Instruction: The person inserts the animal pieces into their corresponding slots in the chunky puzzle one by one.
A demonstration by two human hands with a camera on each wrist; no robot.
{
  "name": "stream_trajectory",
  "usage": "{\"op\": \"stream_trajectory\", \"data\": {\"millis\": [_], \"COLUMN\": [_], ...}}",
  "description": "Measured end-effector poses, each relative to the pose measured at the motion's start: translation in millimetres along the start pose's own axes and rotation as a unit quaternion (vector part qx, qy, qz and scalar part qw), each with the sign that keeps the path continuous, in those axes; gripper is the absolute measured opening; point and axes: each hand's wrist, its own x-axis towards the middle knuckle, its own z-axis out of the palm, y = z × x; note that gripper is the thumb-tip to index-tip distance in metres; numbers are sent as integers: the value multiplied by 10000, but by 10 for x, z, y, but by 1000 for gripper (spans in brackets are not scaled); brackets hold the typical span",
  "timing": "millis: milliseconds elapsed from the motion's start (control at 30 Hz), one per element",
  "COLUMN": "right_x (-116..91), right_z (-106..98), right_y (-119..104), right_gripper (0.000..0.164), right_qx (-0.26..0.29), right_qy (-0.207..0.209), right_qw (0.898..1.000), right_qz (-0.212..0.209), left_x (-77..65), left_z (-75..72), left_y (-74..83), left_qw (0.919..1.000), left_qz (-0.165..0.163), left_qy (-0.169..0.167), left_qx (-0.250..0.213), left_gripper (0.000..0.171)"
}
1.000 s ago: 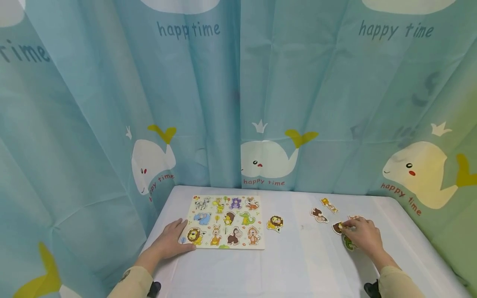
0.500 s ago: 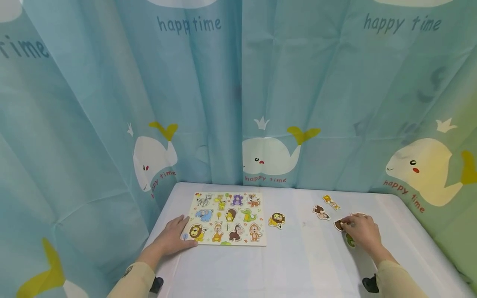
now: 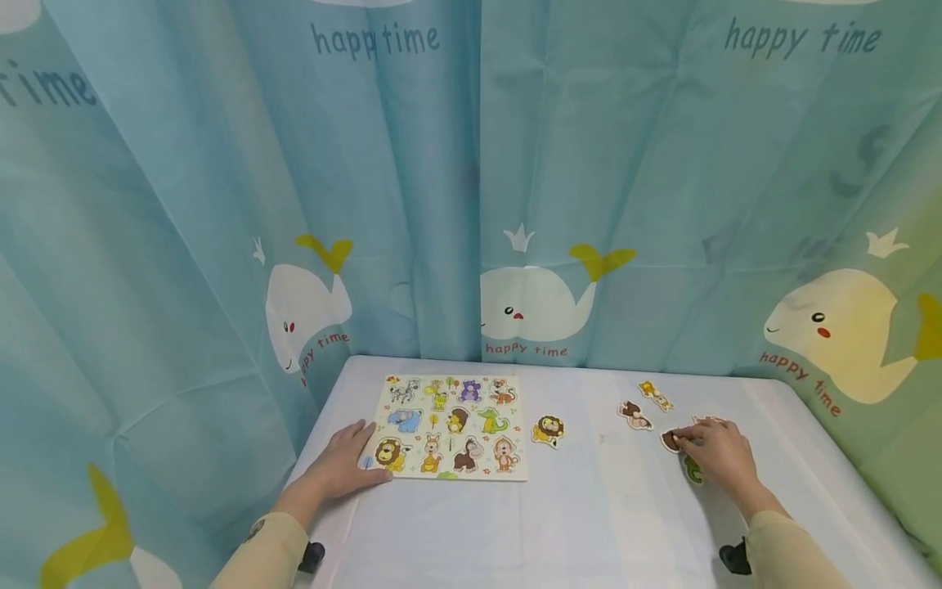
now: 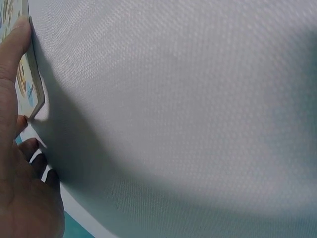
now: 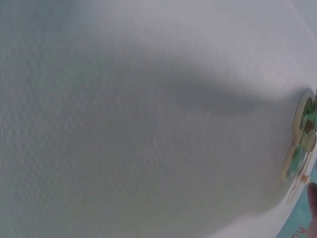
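My left hand (image 3: 344, 465) rests around the near left corner of a wooden animal puzzle board (image 3: 471, 473). In the left wrist view its thumb (image 4: 15, 44) lies over the board's edge (image 4: 35, 84), and the other fingers reach along the side. At the right, thumb and forefinger of my right hand (image 3: 723, 458) pinch a brown hedgehog puzzle piece (image 3: 669, 440), which stays low at the tabletop. Partly under that hand lies a green crocodile piece (image 3: 693, 469), also at the edge of the right wrist view (image 5: 302, 129). Another piece (image 3: 708, 420) shows just behind the knuckles.
A lion piece (image 3: 548, 431) lies just right of the board. Farther right are a brown-and-cream piece (image 3: 634, 415) and a yellow-orange piece (image 3: 655, 395). A blue whale-print curtain (image 3: 412, 204) stands behind the white table (image 3: 574, 523).
The whole head view has shifted slightly upward on the scene. My right fingers have closed in over the hedgehog piece, covering more of its face; my left hand stays on the board.
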Motion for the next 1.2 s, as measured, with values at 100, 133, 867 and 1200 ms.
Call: {"op": "stream_trajectory", "data": {"millis": [100,133,867,1200], "right_x": [13,17,64,112], "right_z": [7,12,115,148], "right_y": [19,25,-83,-147], "right_gripper": [19,19,23,25], "right_qx": [-118,-164,99,79], "right_qy": [2,-2,538,504], "right_qw": [9999,9998,9973,9922], "right_qz": [-114,-135,496,1134], "left_x": [-3,-5,4,0], "left_z": [-5,-7,9,24], "left_y": [3,5,-5,-28], "left_qw": [10000,10000,10000,10000], "left_qz": [5,4,-32,-38], "left_qy": [-4,-5,-6,37], "left_qx": [-12,-18,-67,-53], "left_gripper": [108,108,110,108]}}
